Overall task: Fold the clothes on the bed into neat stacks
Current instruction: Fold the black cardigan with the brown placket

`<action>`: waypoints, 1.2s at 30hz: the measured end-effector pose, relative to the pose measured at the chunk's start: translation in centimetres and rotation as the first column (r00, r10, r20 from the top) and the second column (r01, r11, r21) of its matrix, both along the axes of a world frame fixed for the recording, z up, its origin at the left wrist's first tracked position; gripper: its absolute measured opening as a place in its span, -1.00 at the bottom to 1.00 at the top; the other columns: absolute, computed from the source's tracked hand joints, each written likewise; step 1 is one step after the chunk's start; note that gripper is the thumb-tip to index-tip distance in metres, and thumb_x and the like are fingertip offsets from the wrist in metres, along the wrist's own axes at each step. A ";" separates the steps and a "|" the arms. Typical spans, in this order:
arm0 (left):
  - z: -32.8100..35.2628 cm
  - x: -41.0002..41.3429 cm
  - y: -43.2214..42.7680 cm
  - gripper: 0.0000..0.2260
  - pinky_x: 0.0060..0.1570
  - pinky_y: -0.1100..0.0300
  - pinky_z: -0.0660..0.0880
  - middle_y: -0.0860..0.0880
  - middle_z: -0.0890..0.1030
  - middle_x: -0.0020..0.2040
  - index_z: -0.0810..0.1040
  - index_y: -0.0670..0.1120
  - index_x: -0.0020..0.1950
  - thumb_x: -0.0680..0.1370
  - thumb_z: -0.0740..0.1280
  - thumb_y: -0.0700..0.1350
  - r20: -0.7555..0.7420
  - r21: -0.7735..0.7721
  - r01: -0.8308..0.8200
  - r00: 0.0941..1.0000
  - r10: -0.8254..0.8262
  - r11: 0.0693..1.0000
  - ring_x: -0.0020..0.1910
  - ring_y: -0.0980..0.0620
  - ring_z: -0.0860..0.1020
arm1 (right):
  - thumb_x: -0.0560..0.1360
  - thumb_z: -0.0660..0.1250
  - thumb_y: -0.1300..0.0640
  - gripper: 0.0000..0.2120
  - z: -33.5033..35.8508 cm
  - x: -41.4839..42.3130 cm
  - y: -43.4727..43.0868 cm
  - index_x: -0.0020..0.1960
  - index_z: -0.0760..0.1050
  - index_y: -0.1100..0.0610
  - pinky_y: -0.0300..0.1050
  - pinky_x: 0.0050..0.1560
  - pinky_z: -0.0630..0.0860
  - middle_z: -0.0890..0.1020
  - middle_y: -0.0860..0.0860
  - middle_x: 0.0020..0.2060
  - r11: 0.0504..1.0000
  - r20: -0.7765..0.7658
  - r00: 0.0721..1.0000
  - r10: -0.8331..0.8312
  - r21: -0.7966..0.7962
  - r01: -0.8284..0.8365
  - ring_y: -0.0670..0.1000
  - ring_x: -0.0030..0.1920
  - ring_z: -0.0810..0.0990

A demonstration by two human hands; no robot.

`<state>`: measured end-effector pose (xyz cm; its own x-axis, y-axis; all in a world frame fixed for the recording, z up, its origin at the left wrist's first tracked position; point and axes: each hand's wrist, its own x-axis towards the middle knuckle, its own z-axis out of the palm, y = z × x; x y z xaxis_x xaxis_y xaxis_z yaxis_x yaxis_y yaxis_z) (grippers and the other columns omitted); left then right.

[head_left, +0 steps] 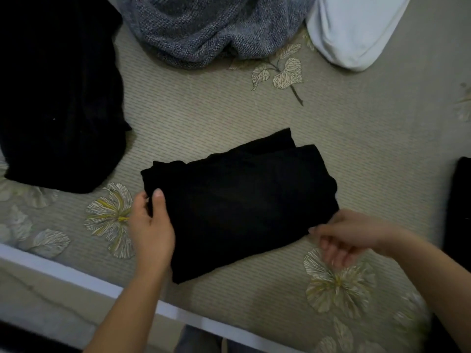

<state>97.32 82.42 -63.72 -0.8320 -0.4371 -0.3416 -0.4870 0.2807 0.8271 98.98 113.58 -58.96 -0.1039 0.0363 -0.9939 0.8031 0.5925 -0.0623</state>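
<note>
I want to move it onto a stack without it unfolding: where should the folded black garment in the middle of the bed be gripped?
Probably by its two short ends, coming in from both sides. The folded black garment lies as a flat rectangle; the left hand already pinches the left end, and the right hand is at the right corner. Sliding fingers underneath should keep the layers together.

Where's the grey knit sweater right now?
Head view, top centre: the grey knit sweater lies bunched between the black pile and the white garment.
</note>
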 end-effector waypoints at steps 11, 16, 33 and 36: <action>-1.0 -2.0 0.3 -0.75 0.10 -0.05 0.50 -0.08 0.59 -0.01 0.46 -0.06 -0.01 0.52 0.35 0.11 0.044 -0.037 -0.039 0.998 0.041 0.999 0.03 -0.05 0.57 | 0.49 0.34 -0.10 -0.42 -5.0 -6.7 -1.5 0.44 0.26 -0.01 0.13 0.41 0.15 0.27 0.11 0.42 0.891 -0.681 0.694 0.232 0.435 0.128 0.15 0.44 0.17; -0.4 -2.2 -0.6 -0.79 -0.06 0.12 0.51 -0.12 0.58 -0.06 0.50 -0.03 -0.10 0.54 0.33 0.11 -0.088 -0.059 0.015 0.996 -0.021 0.998 -0.07 -0.04 0.54 | 0.50 0.32 0.05 -0.86 -4.2 -7.5 -1.7 0.00 0.60 0.05 -0.05 0.17 0.17 0.47 0.08 0.11 0.773 -0.852 0.326 0.409 0.514 0.372 0.09 0.20 0.35; -0.9 -1.2 0.3 -0.53 0.42 -0.06 0.02 -0.20 0.19 0.49 0.26 -0.05 0.47 0.59 0.15 0.07 -0.118 -0.584 0.318 0.877 -0.465 0.747 0.49 -0.16 0.13 | 0.56 0.17 -0.06 -0.44 -5.8 -4.3 -7.5 0.51 0.20 0.09 0.06 0.45 -0.01 0.29 0.01 0.48 0.857 -0.842 0.174 0.510 0.515 -0.018 0.01 0.50 0.17; -2.4 0.7 1.1 -0.49 0.46 -0.03 -0.19 -0.08 -0.07 0.58 0.10 0.08 0.55 0.61 -0.02 0.18 0.169 -0.639 0.581 0.746 -0.645 0.504 0.55 -0.03 -0.18 | 0.60 -0.02 -0.15 -0.44 -6.8 -2.4 -8.0 0.55 0.07 0.00 0.07 0.51 -0.11 0.09 -0.02 0.55 0.694 -0.739 0.057 0.672 0.601 -0.396 -0.01 0.55 -0.04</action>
<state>98.05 83.50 -66.13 -0.9858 0.1196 -0.1177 0.0701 0.9308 0.3587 96.59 105.56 -65.78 -0.9311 -0.3014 -0.2056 -0.2460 0.9348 -0.2562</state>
